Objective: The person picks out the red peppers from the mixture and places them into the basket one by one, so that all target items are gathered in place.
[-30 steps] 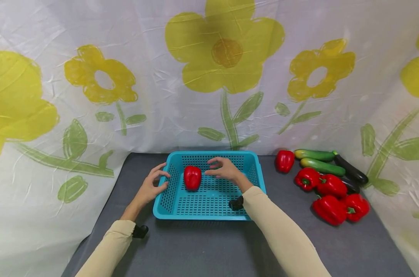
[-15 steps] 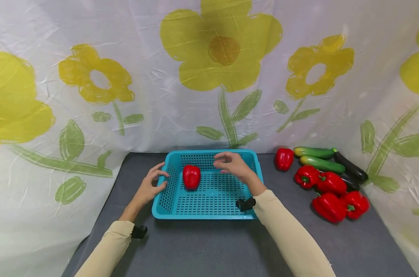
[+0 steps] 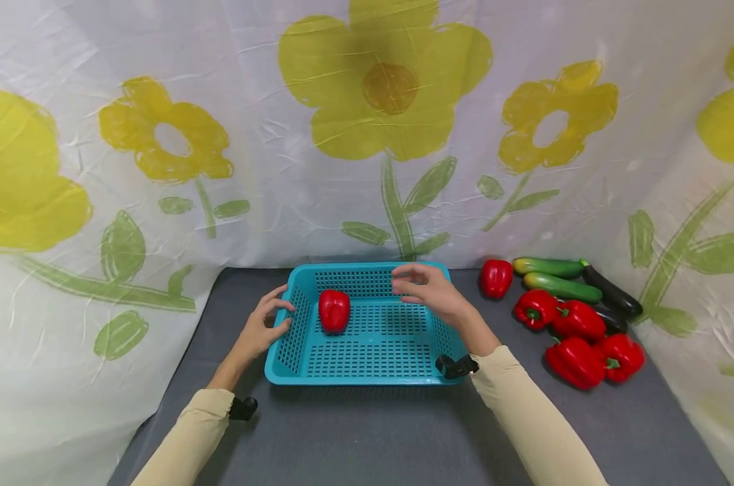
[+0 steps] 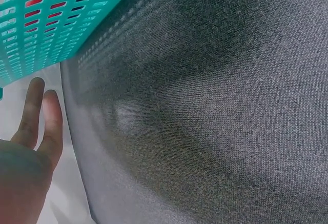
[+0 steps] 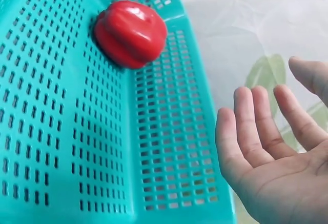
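A blue-green plastic basket with slotted walls stands on the dark table. Inside it, toward the left, lies a red bell pepper, which the right wrist view also shows against the basket's far wall. My left hand is at the left rim, its thumb and fingers loosely bent and spread. Two of its fingers extend beside the slotted wall in the left wrist view. My right hand hovers over the basket's right part, palm bare and fingers relaxed, holding nothing.
Right of the basket lies a single red bell pepper. Farther right are several more red peppers, two green zucchini and dark eggplants. A flower-printed cloth hangs behind the table.
My right hand has moved right and slightly back, away from the pepper in the basket. My left hand stays at the left rim, and the pepper has kept its place.
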Action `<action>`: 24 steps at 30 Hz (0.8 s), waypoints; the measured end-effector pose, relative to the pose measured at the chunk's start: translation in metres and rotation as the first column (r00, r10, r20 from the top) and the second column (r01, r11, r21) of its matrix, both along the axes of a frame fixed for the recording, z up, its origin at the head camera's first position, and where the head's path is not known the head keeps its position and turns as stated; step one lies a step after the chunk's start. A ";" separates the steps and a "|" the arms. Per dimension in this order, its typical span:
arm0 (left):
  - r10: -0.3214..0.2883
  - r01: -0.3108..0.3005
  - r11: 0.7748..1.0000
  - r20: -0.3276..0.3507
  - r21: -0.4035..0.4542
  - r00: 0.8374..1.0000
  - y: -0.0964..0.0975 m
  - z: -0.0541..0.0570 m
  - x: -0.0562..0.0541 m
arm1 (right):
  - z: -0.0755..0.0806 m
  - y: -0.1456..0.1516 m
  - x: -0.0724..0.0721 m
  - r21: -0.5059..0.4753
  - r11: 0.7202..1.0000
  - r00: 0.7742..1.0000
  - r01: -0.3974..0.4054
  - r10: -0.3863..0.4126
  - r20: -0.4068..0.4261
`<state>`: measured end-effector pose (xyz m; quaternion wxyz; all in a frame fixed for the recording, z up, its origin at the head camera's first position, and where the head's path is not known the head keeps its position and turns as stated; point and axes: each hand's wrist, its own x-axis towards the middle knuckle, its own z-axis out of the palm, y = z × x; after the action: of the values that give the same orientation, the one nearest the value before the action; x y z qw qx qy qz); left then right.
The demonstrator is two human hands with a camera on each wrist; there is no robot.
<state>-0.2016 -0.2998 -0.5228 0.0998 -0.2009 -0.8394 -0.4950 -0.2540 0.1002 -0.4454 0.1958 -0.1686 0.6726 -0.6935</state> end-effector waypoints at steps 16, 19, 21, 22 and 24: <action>-0.005 0.005 1.000 0.014 0.019 1.000 0.002 0.004 0.001 | -0.004 0.068 0.022 -0.064 0.993 0.995 0.099 -0.100 -0.021; -0.003 0.002 1.000 0.011 0.019 1.000 0.003 0.005 0.001 | -0.006 0.084 0.022 -0.070 0.989 0.991 0.130 -0.132 -0.024; -0.002 0.002 1.000 0.008 0.020 1.000 0.003 0.005 0.002 | -0.008 0.094 0.022 -0.060 0.987 0.987 0.151 -0.154 -0.037; -0.005 0.005 1.000 0.002 0.017 1.000 0.003 0.004 0.002 | -0.009 0.098 0.022 -0.050 0.986 0.986 0.161 -0.163 -0.046; -0.005 0.005 1.000 0.006 0.021 1.000 0.003 0.004 0.002 | -0.012 0.107 0.021 -0.039 0.983 0.982 0.181 -0.183 -0.056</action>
<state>-0.1994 -0.2973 -0.5185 0.0980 -0.2005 -0.8339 -0.5047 -0.2331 0.2074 -0.4572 0.1088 -0.1301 0.6789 -0.7143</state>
